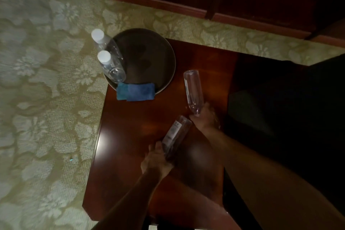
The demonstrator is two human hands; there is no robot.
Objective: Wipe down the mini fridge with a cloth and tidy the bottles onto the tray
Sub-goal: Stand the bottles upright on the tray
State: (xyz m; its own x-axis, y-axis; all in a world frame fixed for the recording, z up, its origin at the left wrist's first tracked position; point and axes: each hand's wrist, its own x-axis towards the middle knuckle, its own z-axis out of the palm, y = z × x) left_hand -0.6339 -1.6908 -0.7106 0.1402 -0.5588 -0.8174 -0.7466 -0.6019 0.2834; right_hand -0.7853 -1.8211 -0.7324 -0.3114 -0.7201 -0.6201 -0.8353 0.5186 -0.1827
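**A bottle in each hand over the cabinet top**

Left hand (156, 157) curls round the neck end of a labelled bottle (174, 134), base aimed up and away to the right. Right hand (203, 117) grips the second bottle (192, 91) by its cap end, base pointing away toward the tray (168, 58), long axis running nearly straight away from the person. On the round dark tray, two white-capped bottles (110, 58) stand upright at the left rim, clear inside. A folded blue cloth (135, 91) overlaps the tray's near edge on the wooden cabinet top (130, 127)
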